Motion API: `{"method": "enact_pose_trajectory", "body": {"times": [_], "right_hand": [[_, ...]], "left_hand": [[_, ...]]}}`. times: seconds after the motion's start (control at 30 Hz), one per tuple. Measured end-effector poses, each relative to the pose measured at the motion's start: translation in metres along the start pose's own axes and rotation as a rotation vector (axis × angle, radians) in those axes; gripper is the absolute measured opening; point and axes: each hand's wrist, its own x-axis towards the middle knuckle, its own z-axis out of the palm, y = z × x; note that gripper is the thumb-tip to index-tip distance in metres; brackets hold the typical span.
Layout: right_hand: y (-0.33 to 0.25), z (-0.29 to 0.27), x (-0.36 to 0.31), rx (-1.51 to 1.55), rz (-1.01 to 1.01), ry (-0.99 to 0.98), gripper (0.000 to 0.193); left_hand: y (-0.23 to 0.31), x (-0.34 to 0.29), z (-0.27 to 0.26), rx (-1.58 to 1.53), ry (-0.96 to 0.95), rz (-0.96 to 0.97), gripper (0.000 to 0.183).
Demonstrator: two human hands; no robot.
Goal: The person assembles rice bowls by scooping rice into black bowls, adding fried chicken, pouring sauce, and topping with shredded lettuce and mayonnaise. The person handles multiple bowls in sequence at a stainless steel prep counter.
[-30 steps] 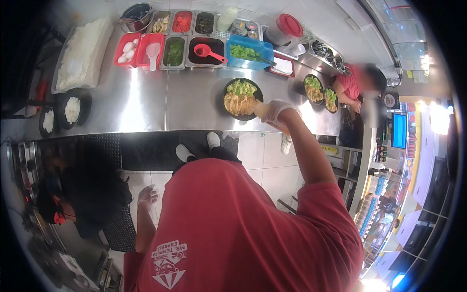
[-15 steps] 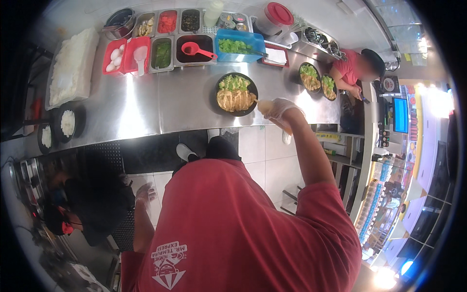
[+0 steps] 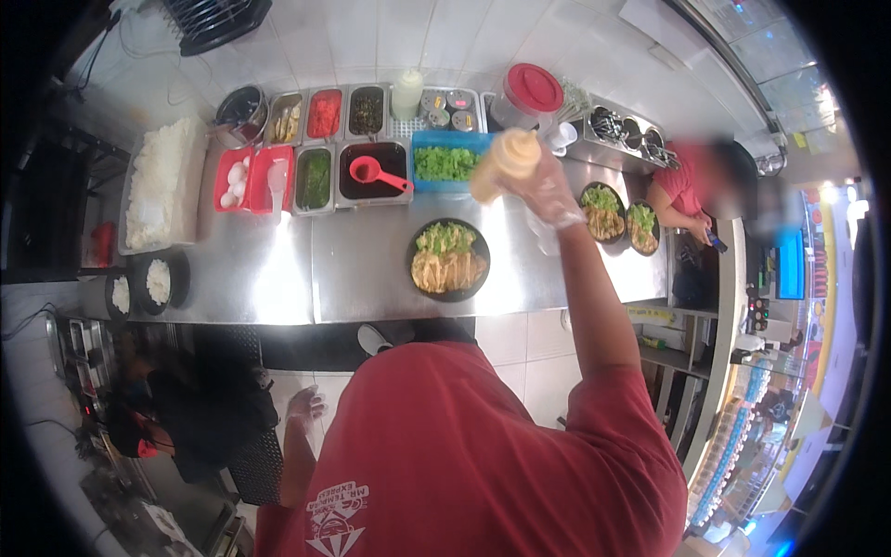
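My right hand [image 3: 554, 193], in a clear glove, grips a squeeze bottle [image 3: 515, 155] of pale orange sauce, raised over the back of the counter. The bottle is blurred by motion and partly covers the blue container [image 3: 429, 184] of chopped lettuce. Below and to its left, a black bowl [image 3: 449, 291] holds lettuce and sliced fried cutlet striped with sauce. My left hand [image 3: 304, 406], gloved too, hangs beside my body, away from the counter, with its fingers apart and nothing in them.
Two filled bowls [image 3: 602, 212] stand at the right, near a person [image 3: 682, 190] in red holding a phone. Topping trays, a red ladle [image 3: 380, 174] and eggs [image 3: 236, 183] line the back. Rice bowls [image 3: 158, 281] and a rice tub [image 3: 165, 181] sit left. Another person [image 3: 200, 418] is behind.
My right hand has lifted the squeeze bottle up and back, away from the bowl's edge. The view has tilted, so the counter appears lower. My left hand still hangs down.
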Motion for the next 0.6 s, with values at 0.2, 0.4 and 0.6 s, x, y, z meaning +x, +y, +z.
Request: {"method": "enact_pose_trajectory", "body": {"times": [0.2, 0.4, 0.6], "right_hand": [[0.028, 0.071, 0.132, -0.317, -0.425, 0.183, 0.067], [0.061, 0.118, 0.181, -0.064, -0.24, 0.047, 0.061], [0.095, 0.147, 0.203, -0.16, -0.051, -0.053, 0.067]], "left_hand": [[-0.005, -0.036, 0.056, -0.018, 0.087, 0.071, 0.049], [-0.08, -0.062, 0.078, -0.166, 0.155, 0.038, 0.047], [-0.135, -0.056, 0.081, 0.214, 0.134, 0.023, 0.04]]}}
